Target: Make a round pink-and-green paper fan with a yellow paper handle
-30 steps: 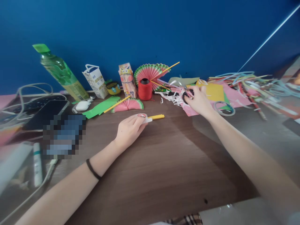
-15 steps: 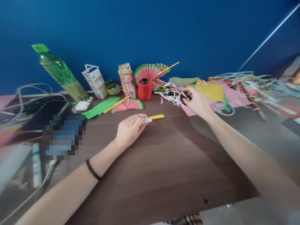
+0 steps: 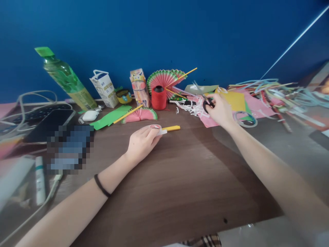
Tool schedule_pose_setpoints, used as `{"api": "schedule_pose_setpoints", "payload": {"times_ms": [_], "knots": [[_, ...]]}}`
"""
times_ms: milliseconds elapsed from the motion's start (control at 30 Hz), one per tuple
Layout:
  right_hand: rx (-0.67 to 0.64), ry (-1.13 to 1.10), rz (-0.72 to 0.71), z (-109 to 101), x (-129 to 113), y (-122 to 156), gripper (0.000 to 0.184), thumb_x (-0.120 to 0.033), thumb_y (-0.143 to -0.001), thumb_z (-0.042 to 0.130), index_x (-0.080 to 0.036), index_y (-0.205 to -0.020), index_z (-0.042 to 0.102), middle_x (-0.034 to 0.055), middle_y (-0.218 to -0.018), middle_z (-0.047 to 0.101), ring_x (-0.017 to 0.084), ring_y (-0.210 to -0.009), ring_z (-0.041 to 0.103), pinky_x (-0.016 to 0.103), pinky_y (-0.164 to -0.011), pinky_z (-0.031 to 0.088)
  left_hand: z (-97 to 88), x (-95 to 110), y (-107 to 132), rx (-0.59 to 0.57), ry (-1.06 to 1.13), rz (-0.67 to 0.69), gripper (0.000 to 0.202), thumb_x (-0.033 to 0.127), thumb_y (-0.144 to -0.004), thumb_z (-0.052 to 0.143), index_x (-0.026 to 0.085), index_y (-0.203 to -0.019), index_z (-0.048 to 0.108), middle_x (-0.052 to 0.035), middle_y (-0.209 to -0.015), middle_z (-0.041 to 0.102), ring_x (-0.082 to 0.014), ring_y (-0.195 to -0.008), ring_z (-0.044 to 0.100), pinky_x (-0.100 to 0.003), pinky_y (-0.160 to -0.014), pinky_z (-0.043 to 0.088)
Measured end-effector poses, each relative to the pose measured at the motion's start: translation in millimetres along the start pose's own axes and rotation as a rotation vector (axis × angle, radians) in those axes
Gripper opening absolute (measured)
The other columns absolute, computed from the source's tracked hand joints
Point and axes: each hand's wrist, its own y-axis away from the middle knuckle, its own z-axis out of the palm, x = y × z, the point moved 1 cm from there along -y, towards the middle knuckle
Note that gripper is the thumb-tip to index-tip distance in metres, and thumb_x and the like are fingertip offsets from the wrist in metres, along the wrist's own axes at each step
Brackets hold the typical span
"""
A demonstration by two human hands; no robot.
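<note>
Fingers closed, my left hand (image 3: 142,141) grips a narrow yellow strip (image 3: 171,128) low over the table. A small white piece with a red ring-shaped print (image 3: 155,127) shows at the same fingertips; its kind is unclear. My right hand (image 3: 220,109) is closed round the black handles of scissors (image 3: 207,103). Their blades point up and left, above white paper scraps (image 3: 190,107) and pink paper (image 3: 209,121). Behind my left hand lies a folded pink-and-green paper fan (image 3: 141,115), beside a yellow stick (image 3: 125,115).
A red thread spool (image 3: 158,98) stands before an opened paper fan (image 3: 161,79). Two cartons and a green bottle (image 3: 69,82) line the wall. Phones, cables and a capped marker (image 3: 40,181) lie left; a tape roll (image 3: 246,119) and tangled straws (image 3: 277,92) lie right.
My right hand has shifted slightly right with the scissors, whose blades now point more upward. My left hand and the yellow strip have stayed in place.
</note>
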Motion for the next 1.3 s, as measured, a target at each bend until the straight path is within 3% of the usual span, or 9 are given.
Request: {"api": "schedule_pose_setpoints", "payload": {"times_ms": [100,200,333,433,633,733,867,1067,1300], "knots": [[-0.072,-0.047,-0.007,0,-3,1,0.017,-0.028,-0.079,0.055,-0.019,-0.092,0.060,0.0036,-0.074,0.060,0.018,-0.064,0.060,0.035,-0.064,0.050,0.1,0,0,-0.001,-0.001,-0.003,0.006,0.021,-0.085,0.055,0.016,-0.087,0.055,-0.0048,-0.081,0.072,-0.0150,-0.067,0.067,-0.023,-0.059,0.050],[-0.060,-0.041,0.004,0,-4,3,0.021,-0.028,-0.075,0.060,-0.019,-0.094,0.059,0.0034,-0.076,0.062,0.016,-0.061,0.059,0.034,-0.061,0.050,0.4,0,1,-0.008,-0.001,-0.014,0.006,0.022,-0.085,0.055,0.017,-0.087,0.055,-0.0045,-0.081,0.072,-0.0150,-0.068,0.067,-0.023,-0.060,0.050],[-0.389,-0.117,0.075,0,-3,5,0.024,-0.035,-0.077,0.058,-0.020,-0.096,0.059,0.0009,-0.066,0.061,0.014,-0.053,0.058,0.030,-0.055,0.049,0.4,0,1,-0.011,0.003,-0.015,0.007,0.023,-0.085,0.055,0.017,-0.089,0.055,-0.0044,-0.085,0.072,-0.0146,-0.070,0.067,-0.023,-0.061,0.050],[-0.529,-0.041,-0.064,-5,-12,9,0.028,-0.034,-0.074,0.061,-0.020,-0.099,0.059,0.0020,-0.070,0.065,0.016,-0.064,0.062,0.030,-0.063,0.049,0.2,0,2,-0.021,-0.001,-0.013,0.006,0.023,-0.085,0.055,0.017,-0.088,0.055,-0.0043,-0.085,0.071,-0.0150,-0.074,0.067,-0.023,-0.062,0.049],[-0.670,0.070,-0.389,-11,-41,24,0.042,-0.044,-0.068,0.062,-0.022,-0.103,0.064,0.0057,-0.099,0.065,0.019,-0.082,0.061,0.031,-0.070,0.048,0.2,-1,1,-0.102,0.028,-0.012,0.007,0.025,-0.086,0.052,0.019,-0.088,0.057,-0.0045,-0.096,0.069,-0.0155,-0.081,0.065,-0.026,-0.066,0.048],[-0.691,0.071,-0.448,-5,-46,30,0.042,-0.044,-0.068,0.061,-0.020,-0.104,0.064,0.0068,-0.103,0.064,0.019,-0.085,0.059,0.032,-0.075,0.048,-1.0,-1,0,-0.089,0.035,0.043,0.008,0.025,-0.086,0.054,0.020,-0.091,0.057,-0.0040,-0.097,0.070,-0.0192,-0.094,0.064,-0.031,-0.074,0.047],[-0.612,0.030,-0.437,4,-44,32,0.037,-0.039,-0.068,0.062,-0.022,-0.101,0.065,0.0060,-0.100,0.065,0.019,-0.084,0.059,0.034,-0.077,0.048,-1.8,0,-1,-0.081,0.074,0.088,0.011,0.022,-0.085,0.055,0.020,-0.096,0.057,-0.0036,-0.097,0.071,-0.0216,-0.107,0.059,-0.034,-0.083,0.045],[-0.562,-0.019,-0.509,9,-45,36,0.032,-0.032,-0.070,0.062,-0.023,-0.101,0.065,0.0049,-0.098,0.065,0.018,-0.082,0.058,0.033,-0.075,0.048,0.8,-2,1,-0.153,0.179,0.064,0.007,0.023,-0.086,0.054,0.021,-0.091,0.058,-0.0047,-0.098,0.069,-0.0240,-0.117,0.053,-0.042,-0.094,0.044],[-0.601,-0.166,-0.468,6,-58,44,0.031,-0.033,-0.066,0.067,-0.022,-0.095,0.065,0.0039,-0.093,0.065,0.018,-0.082,0.059,0.033,-0.075,0.050,3.1,-2,2,-0.174,0.287,0.057,0.012,0.022,-0.086,0.053,0.018,-0.098,0.056,-0.0087,-0.102,0.067,-0.0216,-0.108,0.058,-0.040,-0.092,0.049]]}}
